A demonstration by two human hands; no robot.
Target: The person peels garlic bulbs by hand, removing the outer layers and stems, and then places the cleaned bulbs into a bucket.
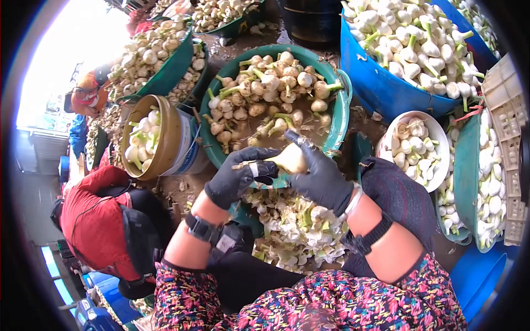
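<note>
Both my hands wear dark gloves and meet in front of my chest on one pale garlic bulb (293,159). My left hand (234,175) pinches the stem end, and a white band wraps one of its fingers. On the other side, my right hand (323,177) grips the round body of the bulb with thumb and fingers. Just beyond the hands stands a green tub (345,118) of murky water with many unpeeled garlic bulbs (270,83). Below the hands lies a heap of garlic skins and peelings (298,231).
Peeled garlic fills a blue tub (386,91) at the upper right and a white bucket (386,144) beside my knee. To the left is a tan bucket (157,171) of bulbs. A person in a red jacket (96,220) sits close by on the left. More garlic-filled green basins (176,63) stand behind.
</note>
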